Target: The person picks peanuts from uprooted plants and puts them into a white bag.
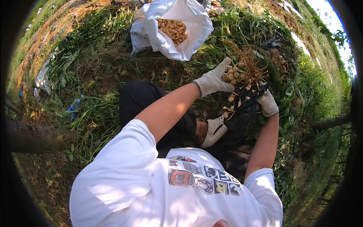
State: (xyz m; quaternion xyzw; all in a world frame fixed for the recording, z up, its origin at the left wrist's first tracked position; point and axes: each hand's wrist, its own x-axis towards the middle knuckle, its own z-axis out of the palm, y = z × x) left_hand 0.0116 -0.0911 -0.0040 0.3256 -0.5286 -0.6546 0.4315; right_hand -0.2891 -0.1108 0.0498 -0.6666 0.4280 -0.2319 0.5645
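Observation:
My left hand (pixel 214 81), in a pale knit glove, reaches out with thumb and fingers spread around a cluster of peanut pods (pixel 233 75). The pods hang by the brown roots of an uprooted peanut plant (pixel 252 69). My right hand (pixel 268 104), gloved too, is beside my black-trousered knee, below the roots; its fingertips are partly hidden, so its grip is unclear. Several loose pods and pale stalks (pixel 231 99) lie on and beside the dark cloth. Beyond my hands stands an open white woven sack (pixel 195 42) with picked peanuts (pixel 173 30) inside.
Pulled peanut plants (pixel 279 61) with pods lie to the right. Cut greenery (pixel 82 62) covers the ground at left, with a plastic bottle (pixel 75 107) and white plastic sheeting (pixel 44 75). A tree trunk (pixel 37 136) is at far left. My shoe (pixel 214 130) is beneath me.

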